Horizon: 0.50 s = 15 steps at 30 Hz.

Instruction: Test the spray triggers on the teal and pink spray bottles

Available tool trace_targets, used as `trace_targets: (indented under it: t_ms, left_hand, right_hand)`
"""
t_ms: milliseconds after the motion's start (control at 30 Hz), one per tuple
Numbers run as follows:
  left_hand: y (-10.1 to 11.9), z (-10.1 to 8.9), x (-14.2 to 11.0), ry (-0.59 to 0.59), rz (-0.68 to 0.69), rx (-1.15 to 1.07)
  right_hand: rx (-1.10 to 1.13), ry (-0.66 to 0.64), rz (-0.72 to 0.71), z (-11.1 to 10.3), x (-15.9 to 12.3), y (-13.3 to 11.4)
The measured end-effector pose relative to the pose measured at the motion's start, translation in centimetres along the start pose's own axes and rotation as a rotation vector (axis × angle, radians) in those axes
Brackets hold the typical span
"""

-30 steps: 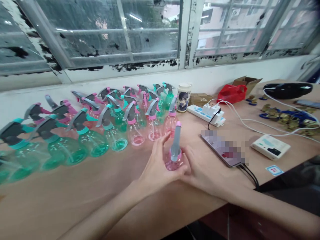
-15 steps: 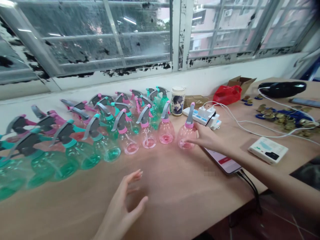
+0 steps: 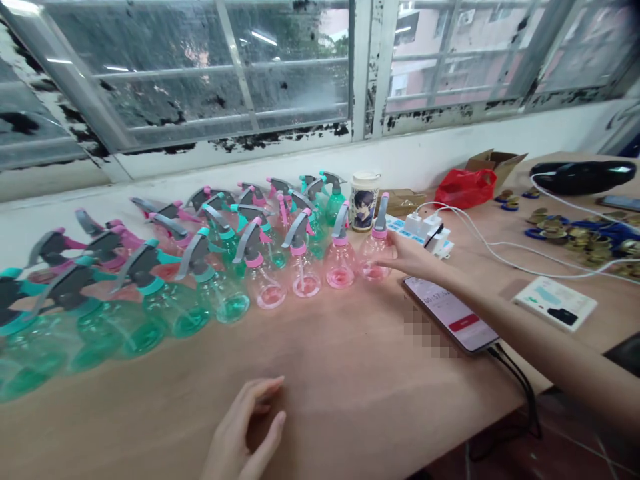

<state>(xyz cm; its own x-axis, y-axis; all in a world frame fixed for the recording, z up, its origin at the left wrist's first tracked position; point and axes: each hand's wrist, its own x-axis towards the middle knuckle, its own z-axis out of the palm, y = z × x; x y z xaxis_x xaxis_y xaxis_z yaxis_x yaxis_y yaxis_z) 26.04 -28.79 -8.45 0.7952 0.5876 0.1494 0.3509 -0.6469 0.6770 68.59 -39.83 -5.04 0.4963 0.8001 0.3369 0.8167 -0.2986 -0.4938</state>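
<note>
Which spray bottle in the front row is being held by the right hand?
The pink spray bottle at the row's right end, nearest the power strip; it alone has the right hand around it.

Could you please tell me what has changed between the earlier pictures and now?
The held pink spray bottle has moved forward and right, to the right end of the front row. The left hand has let go and drawn back, open; the right hand still holds the bottle. The other bottles, cup and phone stayed put.
</note>
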Motion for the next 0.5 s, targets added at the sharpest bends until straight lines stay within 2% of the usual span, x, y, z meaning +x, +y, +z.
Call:
trace_targets:
  t_ms: [67,167,233,333,433,500]
  left_hand:
    - [0.0,-0.4,0.0,0.025,0.053,0.076]
    - [-0.2,-1.2,0.0,0.070,0.156,0.206]
    - [-0.7,-1.6,-0.1,0.095,0.209,0.273]
    - [-2.0,-2.2,-0.7,0.113,0.254,0.358]
    - [-3.8,-2.6,-1.6,0.127,0.253,0.447]
    - [-5.0,-3.0,-2.4,0.139,0.240,0.503]
  right_hand:
    - [0.010,0.022,-0.025,-0.1,-0.6,-0.2]
    - [-0.024,0.139,0.021,-0.4,-2.6,-1.0]
    - [-0.051,0.241,0.062,-0.6,-4.5,-2.3]
    - [-0.041,0.352,0.004,-0.2,-7.3,-5.3]
    - [0.012,0.268,-0.113,1.9,-9.4,-9.2]
    - [0.067,0.120,-0.201,4.1,-10.2,-11.8]
